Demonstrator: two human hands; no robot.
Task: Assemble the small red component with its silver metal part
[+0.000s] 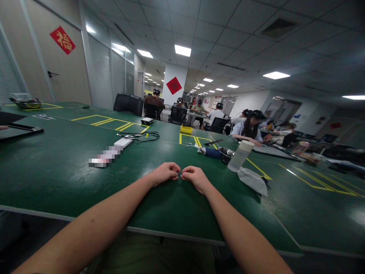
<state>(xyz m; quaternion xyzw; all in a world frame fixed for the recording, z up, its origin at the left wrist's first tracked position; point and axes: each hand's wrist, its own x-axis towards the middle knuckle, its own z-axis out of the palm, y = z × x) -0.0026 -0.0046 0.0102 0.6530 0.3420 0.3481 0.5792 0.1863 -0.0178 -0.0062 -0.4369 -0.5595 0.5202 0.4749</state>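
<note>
- Both forearms reach in over the near edge of the table (57, 182) and lie low on the green top. I judge the wrists rest there to steady fine work.
- My left hand (164, 173) and right hand (196, 179) meet tip to tip, a little in from the near edge and about midway along it.
- Fingers on each hand are curled in and closed, thumb against forefinger, pinching a small dark piece (178, 174) from either side.
- That piece sits right where the two sets of fingertips meet. It is too small for me to say what it is or whether it touches the table top.
- A pinch like this suits something so tiny, I judge, since only the tips can get hold of it.
- Near the right hand, on its right, lies a grey cloth (252, 180), with a translucent bottle (241, 155) and a metal bowl (226, 154) just beyond it.
- Toward the far left, well apart from the hands, a white power strip (123, 142) lies with a black cable (142, 136).
- Other people sit at the far tables, and none of their hands come near mine.
</note>
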